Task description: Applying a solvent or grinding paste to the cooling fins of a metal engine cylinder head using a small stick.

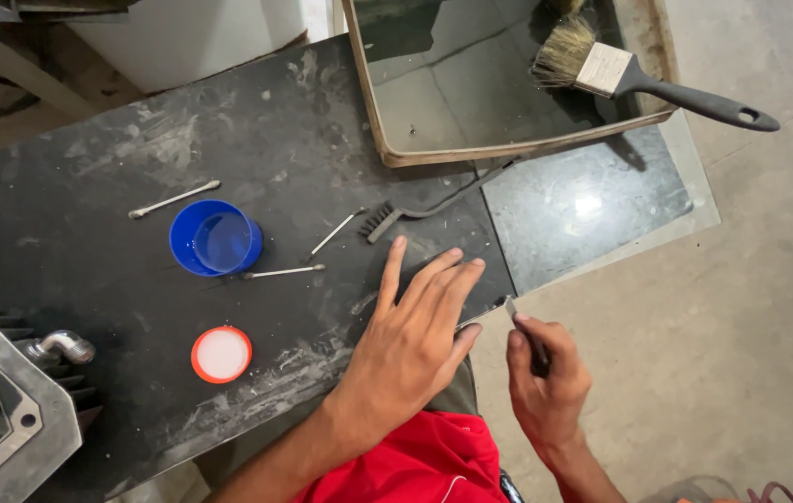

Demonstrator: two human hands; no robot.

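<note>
My left hand lies flat, fingers spread, on the black dusty tabletop near its front right corner. My right hand is off the table edge, pinching a small thin metal tool whose tip touches the table's corner. A small black brush lies just beyond my left fingertips. Three cotton swabs lie around a blue cup of clear liquid. An orange-rimmed white lid sits nearer me.
A wood-framed tray at the back holds a wide paintbrush with a black handle. A glass sheet sticks out at the right. A grey metal engine part sits at the front left. Concrete floor lies to the right.
</note>
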